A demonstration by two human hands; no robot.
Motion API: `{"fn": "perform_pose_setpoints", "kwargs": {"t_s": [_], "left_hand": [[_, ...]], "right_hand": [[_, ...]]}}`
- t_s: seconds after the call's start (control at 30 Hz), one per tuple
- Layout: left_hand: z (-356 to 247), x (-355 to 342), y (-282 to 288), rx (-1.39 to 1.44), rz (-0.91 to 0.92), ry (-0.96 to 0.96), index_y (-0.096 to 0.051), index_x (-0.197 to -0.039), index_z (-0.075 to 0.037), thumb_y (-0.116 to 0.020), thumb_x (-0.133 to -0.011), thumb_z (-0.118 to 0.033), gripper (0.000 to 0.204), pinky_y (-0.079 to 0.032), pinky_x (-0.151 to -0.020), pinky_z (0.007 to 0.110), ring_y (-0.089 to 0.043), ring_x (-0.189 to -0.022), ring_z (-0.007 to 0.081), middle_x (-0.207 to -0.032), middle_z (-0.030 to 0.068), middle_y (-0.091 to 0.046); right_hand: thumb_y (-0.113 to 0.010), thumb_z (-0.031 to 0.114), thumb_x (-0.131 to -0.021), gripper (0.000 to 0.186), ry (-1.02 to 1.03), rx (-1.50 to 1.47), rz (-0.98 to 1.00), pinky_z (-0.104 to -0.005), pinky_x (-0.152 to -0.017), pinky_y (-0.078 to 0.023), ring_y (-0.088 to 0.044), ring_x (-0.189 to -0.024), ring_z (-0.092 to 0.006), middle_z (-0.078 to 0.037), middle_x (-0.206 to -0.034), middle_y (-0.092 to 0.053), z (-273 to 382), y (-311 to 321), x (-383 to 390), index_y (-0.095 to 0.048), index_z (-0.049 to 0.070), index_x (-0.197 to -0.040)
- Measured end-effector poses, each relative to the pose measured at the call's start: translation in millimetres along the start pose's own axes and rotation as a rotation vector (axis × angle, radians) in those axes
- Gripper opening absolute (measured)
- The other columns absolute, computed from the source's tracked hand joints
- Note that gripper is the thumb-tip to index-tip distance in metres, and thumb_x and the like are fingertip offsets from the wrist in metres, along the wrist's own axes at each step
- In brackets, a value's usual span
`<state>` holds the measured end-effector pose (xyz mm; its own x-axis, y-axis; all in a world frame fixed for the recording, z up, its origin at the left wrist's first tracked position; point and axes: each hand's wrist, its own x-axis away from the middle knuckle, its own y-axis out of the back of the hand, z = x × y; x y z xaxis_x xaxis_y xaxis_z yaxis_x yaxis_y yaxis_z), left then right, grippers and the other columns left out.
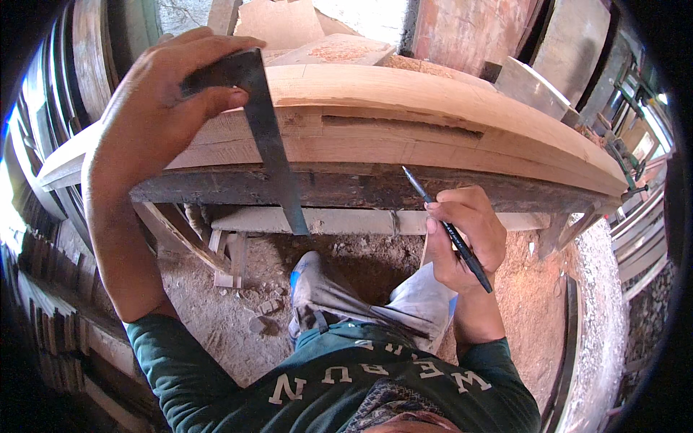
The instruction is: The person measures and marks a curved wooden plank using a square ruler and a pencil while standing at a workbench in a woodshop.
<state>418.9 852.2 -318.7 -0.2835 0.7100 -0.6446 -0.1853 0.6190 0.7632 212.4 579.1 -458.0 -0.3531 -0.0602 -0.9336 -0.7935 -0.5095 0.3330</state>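
Our left hand [162, 101] pressing a metal try square [271, 137] against a pale wooden plank [404, 108] on the bench [346, 189], blade hanging over the near edge, our right hand [465, 238] gripping a dark pencil [447, 229] near it, sawdust floor [534, 303] below.

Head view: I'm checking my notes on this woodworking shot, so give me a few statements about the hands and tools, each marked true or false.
1. The left hand presses a metal square onto the wooden plank. True.
2. The right hand holds a hammer. False: it holds a dark pencil.
3. The square's blade hangs down over the plank's front edge. True.
4. The pencil tip touches the square. False: it points at the plank's dark lower edge, apart from the square.
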Motion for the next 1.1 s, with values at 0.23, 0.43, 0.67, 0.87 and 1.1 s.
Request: {"fn": "perform_pose_setpoints", "kwargs": {"t_s": [0.23,0.43,0.67,0.87,1.1], "left_hand": [[-10,0,-5,-0.04,0.031,-0.078,-0.068,-0.131,-0.009,-0.077,-0.082,-0.015,0.05,-0.048,-0.093,0.041,-0.065,-0.099,0.0297,-0.101,0.0139,-0.066],[-18,-3,-26,-0.048,0.012,-0.067,-0.067,-0.13,-0.007,-0.077,-0.082,-0.013,0.049,-0.049,-0.089,0.043,-0.066,-0.096,0.0334,-0.099,0.0152,-0.065],[-24,-6,-30,-0.06,0.026,-0.096,-0.066,-0.131,-0.007,-0.075,-0.085,-0.013,0.047,-0.048,-0.087,0.044,-0.064,-0.093,0.0335,-0.098,0.0148,-0.063],[-26,-7,-32,-0.054,0.04,-0.067,-0.066,-0.132,-0.007,-0.076,-0.085,-0.014,0.048,-0.047,-0.084,0.044,-0.063,-0.091,0.0334,-0.096,0.0139,-0.061],[-24,-6,-35,-0.054,0.01,-0.09,-0.066,-0.132,-0.008,-0.076,-0.085,-0.017,0.049,-0.047,-0.085,0.044,-0.063,-0.091,0.0338,-0.096,0.0138,-0.061]], "right_hand": [[-0.074,-0.01,-0.074,0.03,0.005,-0.019,-0.003,-0.0353,-0.064,-0.052,-0.066,-0.075,-0.0279,-0.015,-0.09,-0.07,-1,1,-2,-0.069,0.002,-0.1],[-0.075,-0.012,-0.071,0.033,0.008,-0.016,-0.012,-0.0352,-0.063,-0.052,-0.067,-0.074,-0.0281,-0.015,-0.089,-0.07,0,0,-1,-0.069,0.003,-0.099],[-0.076,-0.012,-0.069,0.034,0.016,0.007,-0.015,-0.0352,-0.063,-0.052,-0.067,-0.074,-0.0275,-0.015,-0.089,-0.07,1,-2,-1,-0.068,0.003,-0.099],[-0.073,-0.008,-0.076,0.026,0.015,0.008,0.02,-0.0341,-0.065,-0.053,-0.067,-0.073,-0.0271,-0.017,-0.089,-0.069,2,-3,1,-0.066,0.003,-0.099],[-0.074,-0.007,-0.077,0.027,0.02,-0.013,0.027,-0.034,-0.065,-0.053,-0.067,-0.073,-0.0272,-0.016,-0.089,-0.069,4,-8,-1,-0.066,0.004,-0.1]]}}
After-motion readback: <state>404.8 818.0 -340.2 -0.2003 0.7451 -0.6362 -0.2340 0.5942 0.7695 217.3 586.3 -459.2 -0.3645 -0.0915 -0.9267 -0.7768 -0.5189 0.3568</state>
